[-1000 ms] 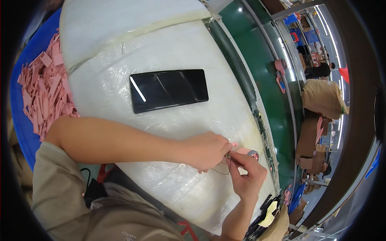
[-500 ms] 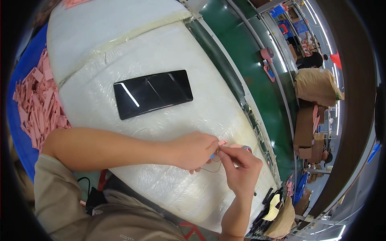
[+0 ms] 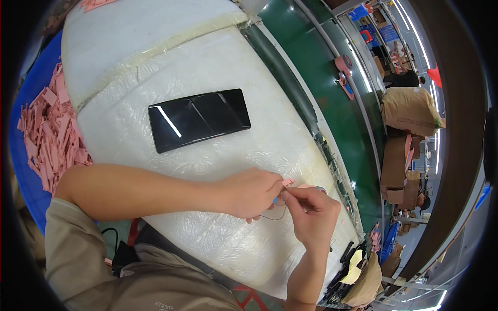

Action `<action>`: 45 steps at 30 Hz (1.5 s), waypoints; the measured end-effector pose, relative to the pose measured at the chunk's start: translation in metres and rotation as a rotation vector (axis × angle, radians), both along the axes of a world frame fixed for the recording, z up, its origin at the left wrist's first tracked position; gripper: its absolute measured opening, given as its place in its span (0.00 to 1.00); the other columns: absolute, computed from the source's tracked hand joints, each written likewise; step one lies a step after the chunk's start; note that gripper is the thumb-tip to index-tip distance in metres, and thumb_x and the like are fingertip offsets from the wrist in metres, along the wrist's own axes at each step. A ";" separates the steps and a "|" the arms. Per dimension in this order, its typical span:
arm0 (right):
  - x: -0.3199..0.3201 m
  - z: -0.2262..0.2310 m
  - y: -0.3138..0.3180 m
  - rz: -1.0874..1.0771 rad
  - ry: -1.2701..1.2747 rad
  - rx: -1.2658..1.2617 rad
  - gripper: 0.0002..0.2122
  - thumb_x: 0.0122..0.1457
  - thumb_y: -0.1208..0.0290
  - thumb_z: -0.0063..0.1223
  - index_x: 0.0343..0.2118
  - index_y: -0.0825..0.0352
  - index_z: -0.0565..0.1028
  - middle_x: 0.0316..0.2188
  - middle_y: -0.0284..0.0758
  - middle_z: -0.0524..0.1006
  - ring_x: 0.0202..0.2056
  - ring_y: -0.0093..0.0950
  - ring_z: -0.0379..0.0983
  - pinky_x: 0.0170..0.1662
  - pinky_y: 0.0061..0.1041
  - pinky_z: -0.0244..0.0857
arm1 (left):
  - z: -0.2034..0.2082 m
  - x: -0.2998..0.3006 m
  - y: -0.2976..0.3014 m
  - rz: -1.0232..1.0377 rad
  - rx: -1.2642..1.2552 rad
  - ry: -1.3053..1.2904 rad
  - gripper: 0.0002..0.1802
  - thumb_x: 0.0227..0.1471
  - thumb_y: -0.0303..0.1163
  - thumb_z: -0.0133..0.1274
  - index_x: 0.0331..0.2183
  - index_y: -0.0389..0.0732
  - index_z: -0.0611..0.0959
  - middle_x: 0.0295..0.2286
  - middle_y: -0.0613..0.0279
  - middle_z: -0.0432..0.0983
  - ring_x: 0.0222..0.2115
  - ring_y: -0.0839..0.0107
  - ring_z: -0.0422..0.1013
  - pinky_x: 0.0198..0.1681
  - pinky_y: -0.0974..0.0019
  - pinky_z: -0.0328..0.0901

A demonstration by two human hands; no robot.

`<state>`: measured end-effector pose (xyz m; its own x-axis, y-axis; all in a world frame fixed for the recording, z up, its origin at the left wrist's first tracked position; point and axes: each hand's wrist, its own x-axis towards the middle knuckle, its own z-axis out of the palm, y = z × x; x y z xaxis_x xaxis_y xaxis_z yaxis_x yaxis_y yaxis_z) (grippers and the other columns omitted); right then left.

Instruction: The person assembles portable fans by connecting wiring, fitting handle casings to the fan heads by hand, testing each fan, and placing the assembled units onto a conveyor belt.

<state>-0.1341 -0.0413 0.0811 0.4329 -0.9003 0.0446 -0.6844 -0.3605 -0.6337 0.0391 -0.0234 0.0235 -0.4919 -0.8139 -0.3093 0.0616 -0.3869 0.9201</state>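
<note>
1. We see a big white padded table (image 3: 119, 124) under crinkly clear plastic. One second ago we could not see the pink strips (image 3: 96, 3) at its far left corner, but now they peek in.
2. We see a long, shiny green surface (image 3: 303, 49) beside the table. It sits more to the left in our view than a second ago.
3. We see a blue tub (image 3: 21, 166) on the left, filled with a heap of flat pink pieces (image 3: 52, 129).
4. We see a shiny black panel (image 3: 199, 122) lying flat on the table, well apart from both hands. In our view it has slid left since a second ago, as the whole view has shifted.
5. We see the left hand (image 3: 251, 194) low over the table. Its fingers are curled in, gripping a small pink piece.
6. We see the right hand (image 3: 317, 212) meeting it. Thumb and finger are pinched together, but we cannot tell on what. Both hands look almost the same as half a second ago.
7. We see the small pink piece (image 3: 288, 183) poking out where the fingertips meet. It shows more clearly than a second ago.
8. We see a little blue bit (image 3: 276, 200) just under the fingers; it was hidden one second ago.
9. We see a thin string (image 3: 272, 218) curving below the two hands.
</note>
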 end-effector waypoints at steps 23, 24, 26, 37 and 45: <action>0.000 0.025 -0.030 -0.063 0.087 0.540 0.16 0.51 0.78 0.65 0.43 0.74 0.77 0.24 0.39 0.82 0.25 0.23 0.80 0.30 0.20 0.72 | 0.000 0.002 0.008 -0.075 -0.162 -0.053 0.20 0.64 0.37 0.40 0.53 0.36 0.72 0.30 0.55 0.78 0.23 0.67 0.77 0.27 0.64 0.72; -0.007 0.025 -0.031 -0.068 0.083 0.533 0.16 0.51 0.78 0.65 0.43 0.74 0.77 0.24 0.39 0.82 0.25 0.23 0.80 0.30 0.20 0.72 | -0.002 0.000 0.007 -0.081 -0.170 -0.056 0.20 0.64 0.37 0.40 0.53 0.36 0.72 0.30 0.55 0.78 0.23 0.67 0.77 0.27 0.64 0.72; -0.019 0.027 -0.030 -0.043 0.005 0.629 0.17 0.53 0.78 0.63 0.47 0.74 0.76 0.25 0.38 0.82 0.24 0.23 0.79 0.30 0.21 0.72 | -0.005 -0.003 0.004 -0.096 -0.144 -0.050 0.23 0.64 0.38 0.42 0.56 0.37 0.70 0.28 0.57 0.78 0.24 0.67 0.77 0.26 0.66 0.74; -0.005 0.039 -0.024 0.031 0.281 0.599 0.11 0.54 0.73 0.64 0.39 0.70 0.80 0.21 0.35 0.80 0.18 0.20 0.74 0.24 0.21 0.67 | -0.010 -0.003 0.012 -0.042 -0.391 -0.215 0.17 0.64 0.40 0.44 0.38 0.35 0.78 0.24 0.48 0.78 0.23 0.53 0.76 0.29 0.53 0.69; -0.006 0.040 -0.024 0.035 0.313 0.554 0.08 0.48 0.74 0.68 0.30 0.71 0.81 0.18 0.33 0.80 0.17 0.19 0.74 0.21 0.19 0.67 | -0.007 0.000 0.016 -0.072 -0.526 -0.247 0.15 0.63 0.38 0.46 0.36 0.35 0.78 0.21 0.43 0.75 0.24 0.43 0.72 0.29 0.48 0.66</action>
<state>-0.1403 -0.0654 0.1206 0.3795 -0.7385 -0.5573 -0.8614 -0.0622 -0.5041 0.0386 -0.0073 0.0169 -0.5166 -0.8561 0.0146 -0.1885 0.1304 0.9734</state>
